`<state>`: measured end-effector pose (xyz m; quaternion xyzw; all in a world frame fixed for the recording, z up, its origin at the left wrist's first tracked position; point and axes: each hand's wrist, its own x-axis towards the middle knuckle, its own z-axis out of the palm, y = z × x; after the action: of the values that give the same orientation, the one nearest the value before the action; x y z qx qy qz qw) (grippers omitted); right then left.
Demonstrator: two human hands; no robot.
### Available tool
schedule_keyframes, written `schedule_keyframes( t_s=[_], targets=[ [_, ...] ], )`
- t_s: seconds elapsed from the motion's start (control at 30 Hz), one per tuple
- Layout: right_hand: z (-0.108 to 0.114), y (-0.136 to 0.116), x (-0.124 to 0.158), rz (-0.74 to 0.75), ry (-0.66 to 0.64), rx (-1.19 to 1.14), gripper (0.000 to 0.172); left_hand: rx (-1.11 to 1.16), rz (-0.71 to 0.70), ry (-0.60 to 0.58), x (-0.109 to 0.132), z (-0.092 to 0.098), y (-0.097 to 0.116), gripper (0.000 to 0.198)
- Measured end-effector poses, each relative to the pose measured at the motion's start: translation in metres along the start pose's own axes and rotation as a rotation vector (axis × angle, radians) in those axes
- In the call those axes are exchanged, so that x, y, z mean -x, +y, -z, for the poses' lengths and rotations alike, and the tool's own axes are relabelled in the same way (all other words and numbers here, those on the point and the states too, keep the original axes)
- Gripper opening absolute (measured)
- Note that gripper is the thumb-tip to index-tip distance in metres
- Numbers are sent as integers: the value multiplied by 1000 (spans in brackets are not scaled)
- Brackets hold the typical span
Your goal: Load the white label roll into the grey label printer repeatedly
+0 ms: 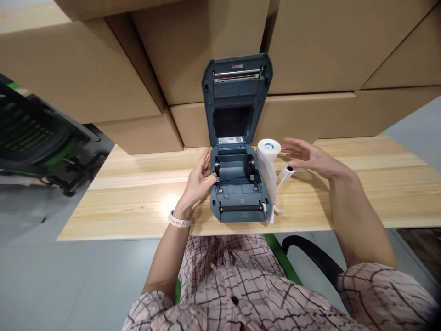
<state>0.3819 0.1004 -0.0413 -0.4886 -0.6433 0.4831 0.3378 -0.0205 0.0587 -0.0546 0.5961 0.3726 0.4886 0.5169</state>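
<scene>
A dark grey label printer (237,191) stands on the table with its lid (237,96) raised. Its roll bay shows black holders on both sides and no roll between them. My left hand (200,180) grips the printer's left side, thumb over the top edge. Just right of the printer stands a white label roll (268,149), its loose strip hanging toward the table's front edge. A smaller white roll (285,174) lies beside it. My right hand (306,156) is open to the right of both rolls, fingers stretched toward the label roll; contact is hard to tell.
Large cardboard boxes (213,46) are stacked along the back of the wooden table (138,197), close behind the raised lid. At the left stands a black and green chair (37,133). A black armrest (310,253) is below the table's front edge.
</scene>
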Motion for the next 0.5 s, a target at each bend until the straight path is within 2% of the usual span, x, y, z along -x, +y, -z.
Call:
schedule_keyframes(
  t_s=[0.13, 0.27, 0.4, 0.5],
  targets=[
    [-19, -9, -38, -13, -41, 80, 110, 1, 18, 4, 0, 2, -1, 98],
    [-36, -17, -63, -18, 8, 107, 90, -7, 40, 0, 0, 4, -2, 101],
    [-37, -32, -59, 76, 138, -70, 76, -2, 41, 13, 0, 4, -3, 103],
    [-44, -60, -48, 132, 46, -160, 78, -10, 36, 11, 0, 3, -3, 103]
  ],
)
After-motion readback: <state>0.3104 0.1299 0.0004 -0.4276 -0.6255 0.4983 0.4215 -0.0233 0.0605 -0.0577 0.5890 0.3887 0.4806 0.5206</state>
